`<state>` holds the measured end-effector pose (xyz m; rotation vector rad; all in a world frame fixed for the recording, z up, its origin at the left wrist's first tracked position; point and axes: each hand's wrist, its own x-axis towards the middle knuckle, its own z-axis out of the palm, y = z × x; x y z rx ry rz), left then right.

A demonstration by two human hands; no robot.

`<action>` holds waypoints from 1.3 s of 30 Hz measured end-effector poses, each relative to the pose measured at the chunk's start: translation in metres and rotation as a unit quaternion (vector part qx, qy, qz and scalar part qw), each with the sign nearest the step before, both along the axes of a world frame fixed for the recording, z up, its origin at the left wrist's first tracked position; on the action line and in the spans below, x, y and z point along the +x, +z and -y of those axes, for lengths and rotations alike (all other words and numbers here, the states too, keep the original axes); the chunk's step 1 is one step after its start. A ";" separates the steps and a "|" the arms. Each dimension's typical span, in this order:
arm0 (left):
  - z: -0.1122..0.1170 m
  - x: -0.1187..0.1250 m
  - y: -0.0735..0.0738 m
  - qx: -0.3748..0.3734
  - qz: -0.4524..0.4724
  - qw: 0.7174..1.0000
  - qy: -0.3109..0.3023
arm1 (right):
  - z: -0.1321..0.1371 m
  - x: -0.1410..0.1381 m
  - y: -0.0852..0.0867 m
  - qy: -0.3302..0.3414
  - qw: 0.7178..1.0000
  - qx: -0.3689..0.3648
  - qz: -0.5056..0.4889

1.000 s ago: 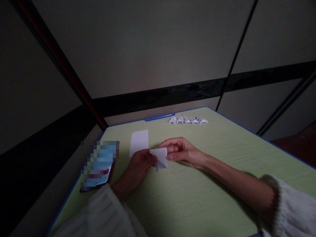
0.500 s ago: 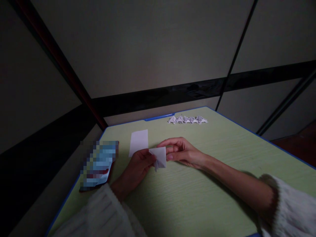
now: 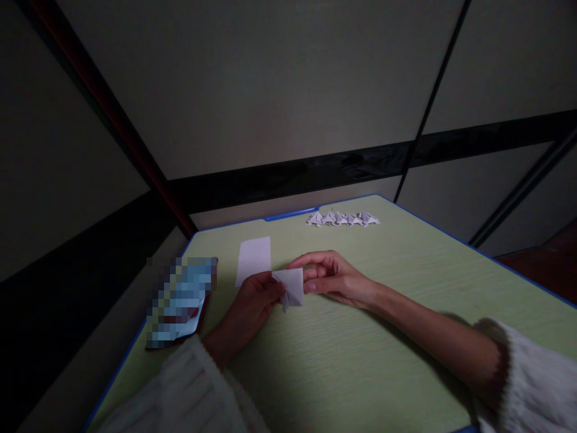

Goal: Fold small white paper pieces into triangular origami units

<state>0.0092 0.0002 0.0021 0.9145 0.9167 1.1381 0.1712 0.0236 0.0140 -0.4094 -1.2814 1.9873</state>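
Observation:
Above the middle of the table, a small folded piece of white paper (image 3: 294, 285) is held with a loose flap hanging at its lower left. My left hand (image 3: 258, 302) pinches its left side, thumb on the front. My right hand (image 3: 336, 279) is at the right edge, its fingers curled partly behind the paper and its thumb tip against that edge. Behind my left hand a flat white sheet of paper (image 3: 253, 258) lies on the table. Farther back, several folded white paper figures (image 3: 341, 219) stand side by side in a row.
The light green table (image 3: 360, 361) has a blue rim and stands against pale panels (image 3: 279, 90) with a dark band. A phone-like device (image 3: 184, 307) with a blurred screen lies at the left edge. A blue strip (image 3: 291, 214) runs along the back edge.

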 end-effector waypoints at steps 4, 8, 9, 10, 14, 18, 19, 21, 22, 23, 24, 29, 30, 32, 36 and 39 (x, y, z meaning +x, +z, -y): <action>-0.002 -0.001 -0.003 0.001 -0.007 1.000 0.000 | -0.002 0.000 -0.003 -0.007 0.999 0.031 0.006; -0.003 -0.001 -0.004 0.007 -0.010 1.000 0.004 | -0.003 0.000 -0.004 -0.050 0.991 0.121 0.026; -0.003 0.000 -0.003 0.005 -0.013 1.000 0.004 | -0.002 0.000 -0.004 -0.064 0.986 0.151 0.038; -0.003 0.000 -0.002 0.003 -0.017 1.000 0.005 | -0.002 0.000 -0.004 -0.078 0.978 0.184 0.053; -0.002 0.001 0.002 0.006 -0.044 0.999 0.023 | 0.000 0.001 -0.002 -0.141 0.932 0.309 0.124; -0.003 0.000 0.001 0.020 -0.074 0.997 0.027 | 0.001 0.002 -0.001 -0.189 0.884 0.397 0.158; -0.004 -0.001 0.001 0.021 -0.078 0.996 0.026 | 0.001 0.002 0.000 -0.193 0.879 0.407 0.158; -0.004 -0.001 0.000 0.021 -0.081 0.996 0.022 | 0.002 0.001 0.000 -0.201 0.880 0.405 0.147; -0.004 -0.001 0.000 0.021 -0.079 0.996 0.019 | 0.003 0.000 0.000 -0.207 0.885 0.391 0.141; -0.003 -0.001 0.000 0.021 -0.077 0.997 0.017 | 0.003 -0.001 0.000 -0.216 0.893 0.371 0.134; -0.003 -0.001 0.001 0.022 -0.075 0.997 0.016 | 0.003 -0.002 0.000 -0.224 0.903 0.345 0.127; -0.002 -0.001 0.002 0.033 -0.090 0.995 0.026 | 0.001 -0.005 -0.002 -0.230 0.945 0.218 0.082; -0.002 -0.001 0.002 0.038 -0.096 0.994 0.027 | 0.000 -0.005 -0.002 -0.227 0.949 0.206 0.073; -0.002 0.000 0.003 0.046 -0.107 0.993 0.032 | -0.001 -0.005 -0.003 -0.218 0.954 0.198 0.061; -0.001 0.001 0.006 0.051 -0.125 0.989 0.056 | -0.001 -0.004 -0.005 -0.191 0.950 0.234 0.075; 0.000 0.002 0.008 0.059 -0.132 0.988 0.062 | -0.002 -0.004 -0.006 -0.181 0.942 0.269 0.090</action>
